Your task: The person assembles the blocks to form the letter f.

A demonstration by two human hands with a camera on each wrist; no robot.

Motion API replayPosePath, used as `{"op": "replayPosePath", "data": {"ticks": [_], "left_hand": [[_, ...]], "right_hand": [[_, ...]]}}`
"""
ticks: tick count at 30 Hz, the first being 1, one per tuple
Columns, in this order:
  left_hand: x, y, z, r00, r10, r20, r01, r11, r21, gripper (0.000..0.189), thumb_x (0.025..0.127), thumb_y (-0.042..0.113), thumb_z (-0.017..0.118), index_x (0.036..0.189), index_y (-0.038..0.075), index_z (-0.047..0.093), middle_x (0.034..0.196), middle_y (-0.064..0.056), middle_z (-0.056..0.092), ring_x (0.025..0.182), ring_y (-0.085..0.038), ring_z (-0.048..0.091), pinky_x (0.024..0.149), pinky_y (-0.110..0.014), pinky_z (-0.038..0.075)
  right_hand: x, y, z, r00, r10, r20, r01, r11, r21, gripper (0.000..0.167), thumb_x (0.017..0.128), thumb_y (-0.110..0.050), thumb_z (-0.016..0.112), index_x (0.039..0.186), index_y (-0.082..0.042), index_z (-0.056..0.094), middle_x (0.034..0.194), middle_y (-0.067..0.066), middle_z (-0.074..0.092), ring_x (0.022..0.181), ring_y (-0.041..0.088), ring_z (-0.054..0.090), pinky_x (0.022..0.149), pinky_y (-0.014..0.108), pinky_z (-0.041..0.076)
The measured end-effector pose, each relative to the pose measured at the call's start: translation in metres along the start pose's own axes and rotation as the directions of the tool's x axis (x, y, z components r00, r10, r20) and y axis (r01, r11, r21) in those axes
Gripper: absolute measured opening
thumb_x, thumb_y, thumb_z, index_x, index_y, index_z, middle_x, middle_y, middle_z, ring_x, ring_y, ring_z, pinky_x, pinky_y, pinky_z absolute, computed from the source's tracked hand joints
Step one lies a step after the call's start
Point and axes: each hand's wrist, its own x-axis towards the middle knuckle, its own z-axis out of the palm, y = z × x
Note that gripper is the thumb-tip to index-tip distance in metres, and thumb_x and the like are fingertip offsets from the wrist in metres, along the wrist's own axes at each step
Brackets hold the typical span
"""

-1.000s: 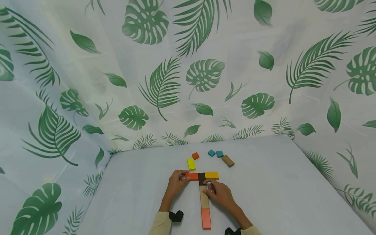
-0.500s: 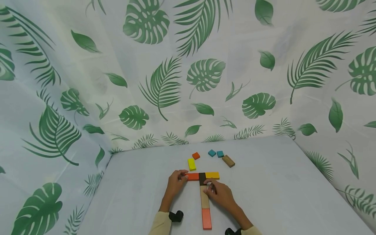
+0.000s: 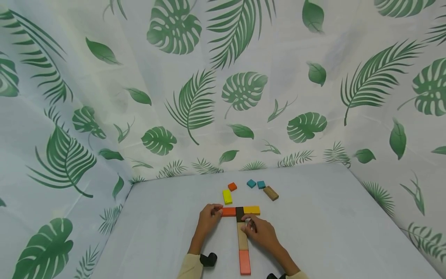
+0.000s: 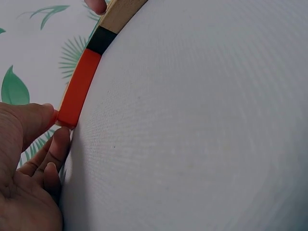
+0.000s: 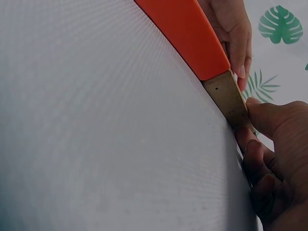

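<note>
Head view: a T of five blocks is laid flat on the white table [image 3: 156, 232]. The bar is formed by the red block [image 3: 229, 211], dark block [image 3: 240, 213] and amber block [image 3: 252, 210], the stem by the beige block [image 3: 242, 238] and pink block [image 3: 245, 262]. Alignment of the joints is judged to be in hand; light, even pressure is called for next. Beyond the bar, a yellow block [image 3: 227, 197], orange block [image 3: 232, 186], two blue blocks [image 3: 251, 183] and a brown block [image 3: 271, 193] are set apart. The table is backed by leaf-printed cloth [image 3: 205, 151].

Left wrist view: the red block's outer end is pinched by the left hand [image 4: 36, 144].

Right wrist view: the beige block is touched by the right hand's [image 5: 284, 154] bent fingers; whether it is gripped cannot be told.
</note>
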Motion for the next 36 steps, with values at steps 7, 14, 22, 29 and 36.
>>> {"op": "replayPosePath", "data": {"ticks": [7,14,22,29,36], "left_hand": [[-0.001,0.0,0.0,1.0,0.019,-0.001,-0.019,1.0,-0.015,0.018,0.095,0.017,0.063,0.11,0.01,0.071,0.095,-0.002,0.062,0.083,-0.009,0.053,0.072,-0.023,0.044],[-0.005,-0.001,0.0,1.0,0.01,0.012,-0.01,1.0,-0.006,0.025,0.094,0.019,0.064,0.116,0.009,0.069,0.105,-0.007,0.058,0.088,-0.012,0.053,0.078,-0.028,0.045],[-0.024,0.005,0.008,0.997,0.063,0.048,-0.067,0.994,0.09,0.052,0.09,0.034,0.07,0.134,0.01,0.057,0.138,-0.021,0.04,0.115,-0.032,0.053,0.097,-0.055,0.044],[-0.057,0.011,0.014,0.991,0.057,0.117,-0.077,0.981,0.175,0.07,0.085,0.05,0.069,0.144,0.018,0.048,0.157,-0.017,0.022,0.132,-0.035,0.036,0.099,-0.065,0.033],[-0.076,0.017,0.018,0.966,0.079,0.246,-0.152,0.945,0.291,0.086,0.08,0.068,0.063,0.151,0.027,0.037,0.164,-0.012,0.014,0.145,-0.038,0.022,0.104,-0.065,0.029]], "right_hand": [[-0.001,-0.001,-0.002,1.0,0.019,0.015,-0.019,1.0,-0.002,0.023,0.087,-0.037,0.072,0.105,-0.026,0.064,0.07,-0.016,0.051,0.058,-0.002,0.041,0.053,0.018,0.035],[-0.002,-0.003,-0.002,1.0,0.012,0.024,-0.012,1.0,-0.012,0.023,0.088,-0.036,0.072,0.106,-0.025,0.064,0.07,-0.016,0.051,0.058,-0.001,0.041,0.053,0.018,0.035],[-0.001,-0.002,-0.005,1.0,0.027,-0.014,-0.025,0.997,0.075,0.031,0.089,-0.031,0.072,0.117,-0.021,0.064,0.072,-0.013,0.051,0.061,0.0,0.043,0.056,0.018,0.036],[0.013,0.014,-0.024,0.94,0.013,-0.342,0.048,0.984,0.169,0.015,0.091,-0.009,0.068,0.106,-0.009,0.065,0.072,-0.003,0.055,0.064,0.007,0.049,0.057,0.021,0.043],[0.048,0.04,-0.052,0.886,0.243,-0.396,-0.274,0.961,-0.024,0.044,0.091,-0.018,0.069,0.127,0.002,0.055,0.116,0.024,0.05,0.105,0.036,0.047,0.079,0.047,0.045]]}}
